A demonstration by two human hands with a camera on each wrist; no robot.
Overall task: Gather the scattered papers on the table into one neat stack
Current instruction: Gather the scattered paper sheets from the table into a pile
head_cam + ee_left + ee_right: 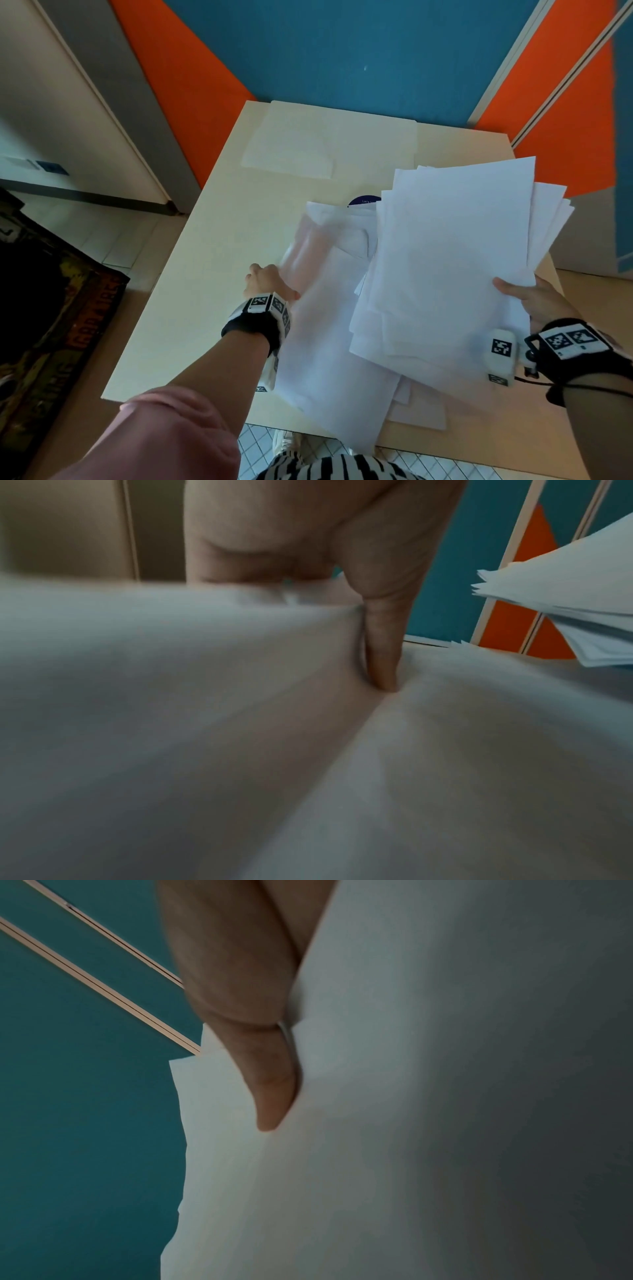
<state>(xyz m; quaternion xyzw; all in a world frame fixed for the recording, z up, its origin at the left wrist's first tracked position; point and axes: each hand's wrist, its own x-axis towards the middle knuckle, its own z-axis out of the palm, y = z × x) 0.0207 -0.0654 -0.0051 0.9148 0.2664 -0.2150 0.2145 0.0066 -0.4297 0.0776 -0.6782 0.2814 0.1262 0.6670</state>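
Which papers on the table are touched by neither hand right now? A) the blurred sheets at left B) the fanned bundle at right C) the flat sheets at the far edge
C: the far sheets lie flat, clear of both the left hand and the right hand.

A loose, fanned bundle of plain white paper sheets (452,253) is lifted off the counter over its right edge, tilted, its edges uneven. A second blurred batch of white sheets (329,335) bends near the counter's front edge, overhanging it. A flat pale sheet (329,144) lies at the counter's far edge, well apart from the rest.
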